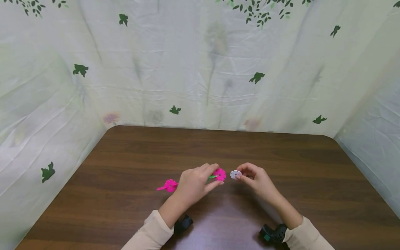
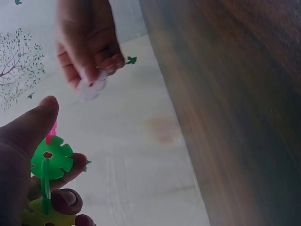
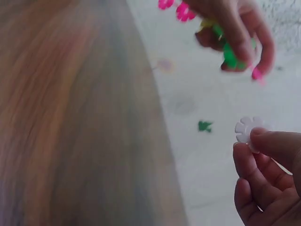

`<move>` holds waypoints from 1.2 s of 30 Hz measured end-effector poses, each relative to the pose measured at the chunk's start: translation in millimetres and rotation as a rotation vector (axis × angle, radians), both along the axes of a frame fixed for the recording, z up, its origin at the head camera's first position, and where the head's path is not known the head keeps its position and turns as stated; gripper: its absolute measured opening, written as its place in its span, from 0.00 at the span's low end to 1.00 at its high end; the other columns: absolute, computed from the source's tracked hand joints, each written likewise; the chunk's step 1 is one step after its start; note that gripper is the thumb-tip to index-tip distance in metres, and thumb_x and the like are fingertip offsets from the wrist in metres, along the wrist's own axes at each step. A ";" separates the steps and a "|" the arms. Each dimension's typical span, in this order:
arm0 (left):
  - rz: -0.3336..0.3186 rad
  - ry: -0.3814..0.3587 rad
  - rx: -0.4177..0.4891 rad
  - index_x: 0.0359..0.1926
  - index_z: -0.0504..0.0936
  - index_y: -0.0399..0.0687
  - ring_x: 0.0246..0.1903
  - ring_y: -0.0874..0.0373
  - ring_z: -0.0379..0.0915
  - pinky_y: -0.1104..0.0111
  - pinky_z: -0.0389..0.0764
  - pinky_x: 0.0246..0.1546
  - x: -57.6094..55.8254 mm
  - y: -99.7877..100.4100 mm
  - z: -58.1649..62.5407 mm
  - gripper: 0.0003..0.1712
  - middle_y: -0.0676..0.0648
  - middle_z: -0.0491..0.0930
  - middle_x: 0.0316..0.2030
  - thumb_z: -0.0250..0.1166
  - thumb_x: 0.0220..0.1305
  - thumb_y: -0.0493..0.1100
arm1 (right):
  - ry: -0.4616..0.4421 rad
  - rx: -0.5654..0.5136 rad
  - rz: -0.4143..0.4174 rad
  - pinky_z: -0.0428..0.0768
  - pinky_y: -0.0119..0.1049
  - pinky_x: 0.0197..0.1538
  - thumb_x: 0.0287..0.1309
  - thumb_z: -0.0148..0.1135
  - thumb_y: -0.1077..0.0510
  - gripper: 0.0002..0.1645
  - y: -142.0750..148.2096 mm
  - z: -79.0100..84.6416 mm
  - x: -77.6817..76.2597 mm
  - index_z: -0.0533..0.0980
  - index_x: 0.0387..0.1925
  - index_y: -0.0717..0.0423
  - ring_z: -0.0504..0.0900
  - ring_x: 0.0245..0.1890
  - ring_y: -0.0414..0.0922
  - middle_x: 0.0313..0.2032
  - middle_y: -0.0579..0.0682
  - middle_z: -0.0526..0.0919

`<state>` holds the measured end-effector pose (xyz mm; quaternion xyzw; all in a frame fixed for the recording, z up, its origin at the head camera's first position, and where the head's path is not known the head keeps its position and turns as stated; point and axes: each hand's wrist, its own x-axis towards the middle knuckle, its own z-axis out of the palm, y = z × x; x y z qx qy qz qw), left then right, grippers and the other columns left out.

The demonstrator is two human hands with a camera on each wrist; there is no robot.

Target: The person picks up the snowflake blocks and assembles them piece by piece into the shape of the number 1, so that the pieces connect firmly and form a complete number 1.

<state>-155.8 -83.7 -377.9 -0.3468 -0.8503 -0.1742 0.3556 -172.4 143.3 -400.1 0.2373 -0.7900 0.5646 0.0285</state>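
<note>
My left hand (image 1: 194, 182) grips a chain of notched plastic snowflake discs slotted into one another. A pink disc (image 1: 220, 174) stands at the chain's right end, and another pink disc (image 1: 170, 185) sticks out past the hand on the left. Between the fingers in the left wrist view show a green disc (image 2: 55, 157) and a yellow disc (image 2: 51, 214), partly hidden by the hand. My right hand (image 1: 258, 180) pinches a single white disc (image 3: 245, 128) between thumb and forefinger. The white disc is held just right of the pink end disc, with a small gap between them.
Both hands are over a brown wooden table (image 1: 125, 152). A pale curtain (image 1: 187, 62) with green leaf and bird prints hangs behind and at the sides. Dark wrist devices (image 1: 273, 234) sit at both wrists.
</note>
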 end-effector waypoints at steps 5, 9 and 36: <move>-0.023 -0.005 -0.007 0.38 0.77 0.51 0.13 0.67 0.58 0.77 0.56 0.10 2.2 2.4 -0.4 0.22 0.58 0.70 0.21 0.69 0.45 0.57 | 0.111 -0.004 0.029 0.76 0.32 0.28 0.48 0.64 0.67 0.08 -5.5 13.4 10.8 0.76 0.32 0.59 0.77 0.28 0.41 0.30 0.49 0.78; -0.052 -0.015 -0.010 0.38 0.77 0.51 0.15 0.67 0.62 0.76 0.58 0.11 4.0 4.1 -0.1 0.21 0.57 0.71 0.21 0.69 0.46 0.56 | 0.258 0.020 0.046 0.73 0.32 0.26 0.45 0.64 0.71 0.10 -8.7 19.7 16.5 0.77 0.31 0.56 0.75 0.28 0.41 0.30 0.48 0.78; -0.136 -0.239 -0.041 0.49 0.72 0.51 0.24 0.65 0.69 0.75 0.71 0.23 9.5 8.3 0.1 0.27 0.56 0.73 0.32 0.67 0.50 0.56 | -0.115 -0.180 0.150 0.78 0.35 0.35 0.50 0.62 0.68 0.12 -17.4 15.0 20.6 0.72 0.38 0.69 0.79 0.31 0.41 0.35 0.57 0.77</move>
